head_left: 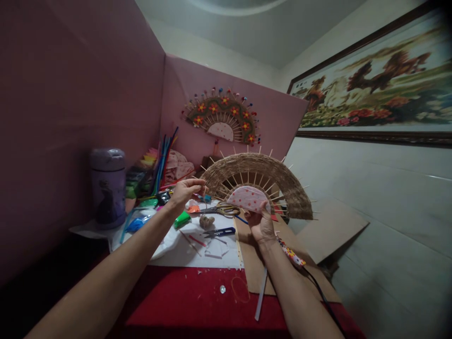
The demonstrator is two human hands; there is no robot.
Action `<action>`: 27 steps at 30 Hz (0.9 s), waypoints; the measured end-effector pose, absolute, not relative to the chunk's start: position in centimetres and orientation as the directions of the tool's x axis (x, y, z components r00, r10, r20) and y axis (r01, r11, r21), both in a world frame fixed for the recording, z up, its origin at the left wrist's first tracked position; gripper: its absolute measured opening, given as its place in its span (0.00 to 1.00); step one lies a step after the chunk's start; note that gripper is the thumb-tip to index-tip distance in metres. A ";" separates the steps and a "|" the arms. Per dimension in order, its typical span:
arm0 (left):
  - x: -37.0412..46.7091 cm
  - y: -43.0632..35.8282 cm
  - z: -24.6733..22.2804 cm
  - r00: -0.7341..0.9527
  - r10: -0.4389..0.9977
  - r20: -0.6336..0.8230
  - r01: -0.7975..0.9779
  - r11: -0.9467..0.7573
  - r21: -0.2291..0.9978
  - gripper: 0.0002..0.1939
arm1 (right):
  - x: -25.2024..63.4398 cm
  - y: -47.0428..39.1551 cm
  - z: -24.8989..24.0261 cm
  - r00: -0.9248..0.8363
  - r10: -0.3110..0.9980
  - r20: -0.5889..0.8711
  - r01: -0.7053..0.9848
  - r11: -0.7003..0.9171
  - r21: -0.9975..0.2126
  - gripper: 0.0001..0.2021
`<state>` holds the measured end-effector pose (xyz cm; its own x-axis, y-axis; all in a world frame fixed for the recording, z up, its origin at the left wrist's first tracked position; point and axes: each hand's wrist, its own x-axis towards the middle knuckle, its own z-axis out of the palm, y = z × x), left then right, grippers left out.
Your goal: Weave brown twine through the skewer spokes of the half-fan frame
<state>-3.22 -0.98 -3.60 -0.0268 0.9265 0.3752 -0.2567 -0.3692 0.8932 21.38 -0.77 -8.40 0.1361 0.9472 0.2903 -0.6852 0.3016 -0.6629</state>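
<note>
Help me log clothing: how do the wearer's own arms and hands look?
The left forearm and right forearm are bare, with no sleeves in view. The left hand and right hand are ungloved, and neither wrist shows a watch or bracelet. Any rings are too small to tell.

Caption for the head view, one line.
Left hand pinching at the left end of a woven, stick-ribbed fan; right hand gripping its dotted base.
</note>
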 end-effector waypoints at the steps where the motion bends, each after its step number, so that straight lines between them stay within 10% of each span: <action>1: -3.2 -1.0 -3.6 -0.031 0.921 0.387 -0.238 -0.383 0.893 0.16 | 21.4 -0.8 -8.4 0.139 0.946 0.292 -0.684 0.305 -0.662 0.19; 12: -2.8 -0.7 -3.9 -0.086 0.864 0.495 -0.054 -0.501 0.864 0.12 | 21.4 -0.6 -8.7 0.132 0.937 0.325 -0.681 0.324 -0.657 0.20; 27: -2.6 -0.8 -3.9 -0.124 0.986 0.116 -0.478 -0.162 0.863 0.03 | 21.5 -0.7 -8.3 0.126 0.948 0.294 -0.691 0.296 -0.660 0.17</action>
